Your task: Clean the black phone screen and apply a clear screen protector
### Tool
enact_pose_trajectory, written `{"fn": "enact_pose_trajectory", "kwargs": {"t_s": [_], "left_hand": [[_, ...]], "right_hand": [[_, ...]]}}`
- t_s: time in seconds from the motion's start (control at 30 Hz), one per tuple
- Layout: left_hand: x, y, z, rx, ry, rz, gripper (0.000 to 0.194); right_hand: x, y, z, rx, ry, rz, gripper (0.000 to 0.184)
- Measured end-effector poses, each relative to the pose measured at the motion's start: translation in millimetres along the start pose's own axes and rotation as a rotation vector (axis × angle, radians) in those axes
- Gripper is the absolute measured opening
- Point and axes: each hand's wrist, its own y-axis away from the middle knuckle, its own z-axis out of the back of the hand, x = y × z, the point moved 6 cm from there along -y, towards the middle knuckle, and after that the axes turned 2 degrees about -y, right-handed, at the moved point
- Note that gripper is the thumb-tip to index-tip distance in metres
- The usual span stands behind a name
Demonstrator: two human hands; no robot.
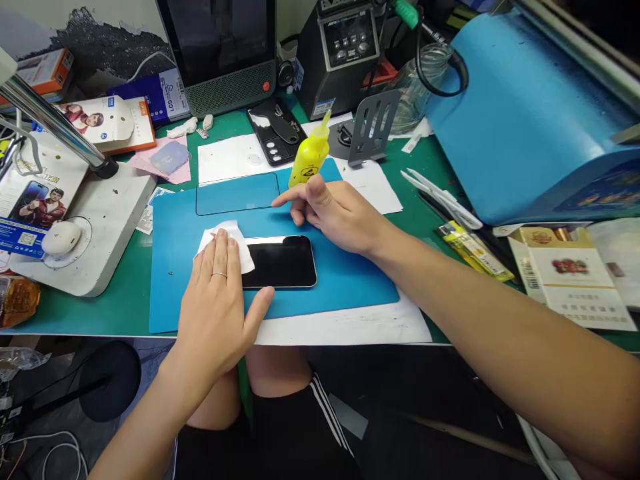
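Flat blue rectangular mat point(350, 287) on a green-topped table point(120, 313), with a white paper sheet point(370, 327) showing between the mat and the table's near edge. The left hand point(215, 313), wearing a thin ring, reaches in over that near edge and lies flat, fingers straight and together, thumb spread to the right. Its fingers press on a thin white wipe point(246, 257), which covers the left end of a black-screened, pale-rimmed smartphone point(283, 263). The smartphone lies about midway between the mat's left and right edges, its long sides roughly along the mat's near edge.

Slightly farther in, the right hand point(330, 210) is raised over the mat, grasping nothing visible: thumb and forefinger are held apart, the other fingers loosely curled. The forefinger's tip lies at the near right corner of a clear, black-bordered glass sheet point(235, 195); whether they touch cannot be told. This glass sheet lies toward the mat's far edge. Just beyond the right hand stands a bright yellow squeeze bottle point(309, 157) with a pointed nozzle. Toward the table's far edge stands a grey-framed, dark-screened device point(220, 40).
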Motion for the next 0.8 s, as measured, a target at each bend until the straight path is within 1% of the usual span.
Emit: {"fn": "enact_pose_trajectory", "kwargs": {"t_s": [0.07,0.17,0.27,0.33,0.4,0.47,0.5,0.57,0.63,0.7,0.73,0.8], "left_hand": [[-2,3,0.9,0.0,-0.008,0.007,0.082],[-11,5,1.1,-0.005,-0.01,-0.019,0.082],[-24,-5,-2.6,-0.005,0.009,-0.023,0.085],[-37,-16,-6.2,0.002,0.034,0.0,0.09],[-51,-21,-8.7,0.008,0.056,0.02,0.092],[-65,-18,-9.6,0.03,0.083,-0.027,0.091],[-68,-15,-8.7,0.031,0.092,-0.055,0.089],[-65,-9,-6.0,0.035,0.096,-0.098,0.085],[-50,-7,-3.2,0.037,0.082,-0.098,0.081],[-30,-8,-1.8,0.044,0.067,-0.064,0.079],[-22,-9,-1.4,0.045,0.062,-0.045,0.078],[-11,-11,-1.0,0.04,0.053,-0.018,0.078]], "right_hand": [[1,0,0,0.0,-0.006,-0.012,0.091],[1,0,0,0.024,0.02,-0.015,0.091],[1,0,2,0.022,0.051,-0.004,0.093],[0,1,4,0.001,0.05,-0.006,0.094],[-1,1,4,-0.008,0.048,-0.016,0.094],[1,1,3,-0.001,0.07,-0.015,0.086],[2,1,4,0.012,0.102,-0.004,0.079],[8,1,4,0.076,0.209,0.046,0.06],[13,2,3,0.194,0.317,0.099,0.044],[16,7,3,0.327,0.378,0.115,0.037],[16,10,3,0.388,0.394,0.112,0.041],[15,17,3,0.473,0.433,0.099,0.065]]}}
